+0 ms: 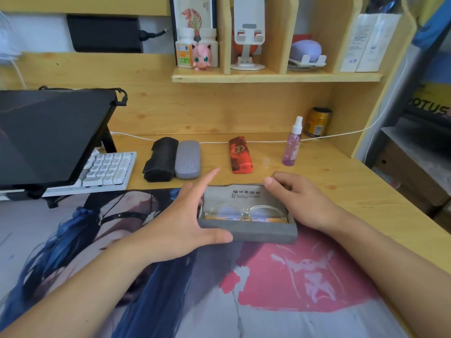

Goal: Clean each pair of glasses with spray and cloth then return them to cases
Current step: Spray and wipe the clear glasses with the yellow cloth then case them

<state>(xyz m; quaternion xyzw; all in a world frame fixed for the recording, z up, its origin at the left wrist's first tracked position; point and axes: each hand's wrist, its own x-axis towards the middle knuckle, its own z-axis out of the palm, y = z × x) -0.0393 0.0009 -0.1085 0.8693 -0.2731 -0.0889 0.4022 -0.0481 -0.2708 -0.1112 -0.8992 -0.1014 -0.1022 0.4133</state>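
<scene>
one case point(253, 231) lies between straight left fingers point(207, 178) and right fingers point(280, 181) gripping its lid point(224, 195).

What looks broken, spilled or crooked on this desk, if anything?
Nothing stands out. The spray bottle stands upright; the black case, pale grey case and red case lie shut at the back; the glasses lie flat in the open grey case, between the left hand and right hand.

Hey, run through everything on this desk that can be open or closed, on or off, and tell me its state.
Dark grey case: open, lid up.
Glasses: lying inside it.
Light grey case: closed.
Red case: closed.
Spray bottle: upright, untouched.
Monitor: screen dark.
Left hand: open, thumb on the case front.
Right hand: gripping the lid.
</scene>
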